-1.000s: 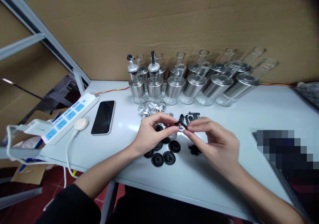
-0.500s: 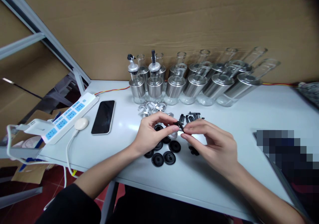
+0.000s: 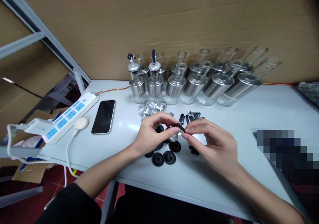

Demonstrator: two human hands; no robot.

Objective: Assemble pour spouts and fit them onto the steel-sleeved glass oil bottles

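Observation:
Between both hands, above the table, is a small black plastic lever. My left hand pinches its left end with thumb and fingers. At the other end, the thumb and fingertips of my right hand are closed on it. A bit of silver shows just under the lever; whether it is joined to it I cannot tell. Beneath the hands lie several round black caps. Silver caps are heaped behind my left hand, and slim black levers lie behind my right hand.
Rows of glass bottles with steel sleeves stand along the cardboard wall; two front-left ones carry pourer tops. On the left are a phone, a power strip and a round white charger. A pixelated dark area covers the right.
The black lever has tipped from a steep slant to a flatter one between my fingers. Both hands stay almost in the same place.

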